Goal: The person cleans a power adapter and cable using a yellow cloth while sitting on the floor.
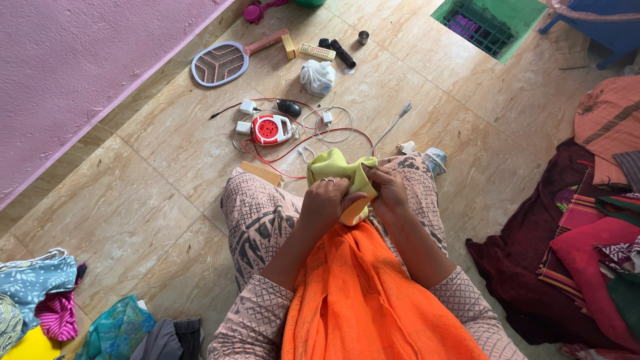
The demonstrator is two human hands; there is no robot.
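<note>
I sit on the floor with patterned trousers over my knees. Both hands grip a small yellow-green cloth [331, 165] held above my lap. My left hand [325, 203], with a ring on one finger, clasps its lower left part. My right hand [387, 192] pinches its right edge, fingers closed. An orange cloth [360, 293] drapes down my front, just beneath the hands.
On the tiled floor ahead lie a red and white cable reel [271, 129] with tangled wires, a racket-shaped bug swatter [221, 63], a remote control [316, 51] and a white tied bag [317, 77]. Piled fabrics [593, 247] sit at right, more clothes [40, 293] at lower left.
</note>
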